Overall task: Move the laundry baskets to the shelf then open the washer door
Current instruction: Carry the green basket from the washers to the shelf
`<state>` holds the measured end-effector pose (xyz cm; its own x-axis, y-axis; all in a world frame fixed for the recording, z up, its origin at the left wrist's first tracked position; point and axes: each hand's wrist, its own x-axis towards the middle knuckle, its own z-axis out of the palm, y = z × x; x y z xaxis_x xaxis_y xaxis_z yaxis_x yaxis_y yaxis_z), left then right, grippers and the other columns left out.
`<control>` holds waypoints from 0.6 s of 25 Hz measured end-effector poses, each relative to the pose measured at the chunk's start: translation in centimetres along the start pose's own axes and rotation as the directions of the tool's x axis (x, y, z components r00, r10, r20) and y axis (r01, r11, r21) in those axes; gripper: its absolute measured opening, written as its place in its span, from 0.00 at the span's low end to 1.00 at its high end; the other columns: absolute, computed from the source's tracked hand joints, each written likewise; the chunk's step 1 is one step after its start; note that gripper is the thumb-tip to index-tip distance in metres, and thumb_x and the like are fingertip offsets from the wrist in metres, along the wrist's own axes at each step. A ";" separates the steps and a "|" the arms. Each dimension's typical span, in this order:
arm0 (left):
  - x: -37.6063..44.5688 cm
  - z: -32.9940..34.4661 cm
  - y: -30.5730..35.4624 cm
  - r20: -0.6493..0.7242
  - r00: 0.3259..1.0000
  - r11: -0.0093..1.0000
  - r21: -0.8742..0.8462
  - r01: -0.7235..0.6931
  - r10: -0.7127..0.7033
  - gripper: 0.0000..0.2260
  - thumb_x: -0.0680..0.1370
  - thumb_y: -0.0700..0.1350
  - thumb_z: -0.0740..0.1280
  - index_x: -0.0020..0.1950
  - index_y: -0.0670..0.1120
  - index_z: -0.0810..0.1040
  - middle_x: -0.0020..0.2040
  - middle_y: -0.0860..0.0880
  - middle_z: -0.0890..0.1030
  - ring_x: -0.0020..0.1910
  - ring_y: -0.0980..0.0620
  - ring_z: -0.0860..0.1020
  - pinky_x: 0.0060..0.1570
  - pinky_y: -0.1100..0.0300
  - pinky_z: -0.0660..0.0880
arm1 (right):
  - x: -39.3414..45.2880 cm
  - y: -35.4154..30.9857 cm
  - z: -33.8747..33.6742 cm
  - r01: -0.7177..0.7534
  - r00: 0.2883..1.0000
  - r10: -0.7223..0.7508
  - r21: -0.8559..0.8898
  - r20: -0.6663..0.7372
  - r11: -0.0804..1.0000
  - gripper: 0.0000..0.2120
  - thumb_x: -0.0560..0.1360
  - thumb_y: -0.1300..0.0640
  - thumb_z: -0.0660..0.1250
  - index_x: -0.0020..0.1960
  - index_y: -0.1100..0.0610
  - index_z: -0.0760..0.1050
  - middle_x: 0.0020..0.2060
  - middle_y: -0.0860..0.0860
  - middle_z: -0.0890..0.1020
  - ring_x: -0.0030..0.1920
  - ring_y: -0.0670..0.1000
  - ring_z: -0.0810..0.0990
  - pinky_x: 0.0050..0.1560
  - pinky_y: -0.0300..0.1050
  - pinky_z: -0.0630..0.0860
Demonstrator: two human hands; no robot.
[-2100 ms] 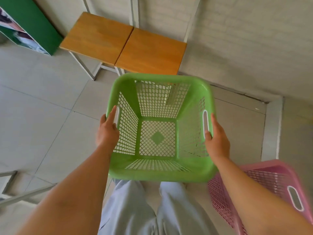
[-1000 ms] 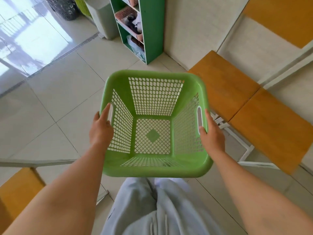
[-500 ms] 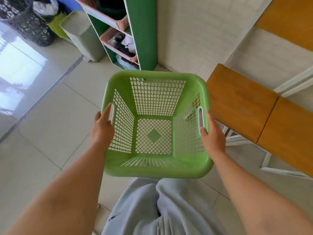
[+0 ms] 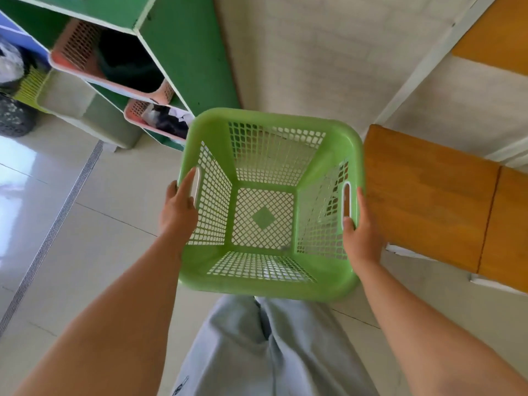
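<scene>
Between both hands' fingers — green basket

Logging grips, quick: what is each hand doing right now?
Left hand: closed on the green basket, at its left handle.
Right hand: closed on the basket's right handle.

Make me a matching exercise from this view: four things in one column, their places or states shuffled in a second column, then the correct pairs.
Things
1. green basket
2. pink baskets
3. wooden bench
4. left hand

Places or states
A. sitting in the green shelf
B. on a handle slot
C. held up, nothing inside
D. against the wall on the right

Pairs: 1-C, 2-A, 3-D, 4-B
</scene>
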<state>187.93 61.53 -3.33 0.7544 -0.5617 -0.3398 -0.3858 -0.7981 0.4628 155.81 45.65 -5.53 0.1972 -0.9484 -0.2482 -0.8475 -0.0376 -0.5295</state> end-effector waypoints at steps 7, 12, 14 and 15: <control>11.6 2.5 2.5 0.113 0.989 0.995 -0.001 -0.100 0.099 0.29 0.79 0.37 0.56 0.72 0.67 0.59 0.67 0.47 0.69 0.46 0.44 0.77 0.40 0.48 0.81 | 6.7 -2.0 4.3 -0.171 0.982 0.169 -0.020 -0.080 0.985 0.31 0.80 0.61 0.60 0.78 0.44 0.54 0.61 0.60 0.76 0.52 0.62 0.79 0.42 0.51 0.76; 18.4 5.7 3.0 0.166 0.971 0.985 -0.023 -0.168 0.170 0.31 0.79 0.35 0.56 0.73 0.66 0.60 0.72 0.48 0.67 0.43 0.51 0.77 0.35 0.54 0.80 | 9.9 -1.9 8.5 -0.234 0.958 0.227 -0.020 -0.174 0.972 0.30 0.79 0.63 0.62 0.77 0.47 0.57 0.60 0.61 0.77 0.53 0.62 0.78 0.41 0.44 0.69; 20.8 7.0 2.9 0.164 0.968 0.981 -0.014 -0.192 0.191 0.31 0.79 0.35 0.57 0.74 0.65 0.61 0.70 0.48 0.69 0.42 0.51 0.76 0.31 0.60 0.75 | 11.2 -1.9 10.1 -0.251 0.947 0.243 -0.010 -0.209 0.968 0.30 0.78 0.63 0.62 0.77 0.48 0.58 0.60 0.62 0.77 0.54 0.62 0.78 0.42 0.46 0.71; 22.0 7.9 2.7 0.160 0.967 0.980 -0.013 -0.198 0.197 0.31 0.79 0.35 0.57 0.74 0.64 0.61 0.67 0.47 0.71 0.42 0.51 0.75 0.31 0.63 0.73 | 11.9 -1.9 11.0 -0.260 0.942 0.252 -0.005 -0.221 0.966 0.30 0.78 0.63 0.62 0.77 0.49 0.59 0.60 0.62 0.77 0.56 0.62 0.77 0.45 0.48 0.73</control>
<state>199.30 45.30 -16.00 0.5685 -0.7355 -0.3685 -0.5204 -0.6685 0.5313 165.15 37.92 -16.42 -0.1368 -0.9725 -0.1886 -0.8718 0.2086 -0.4432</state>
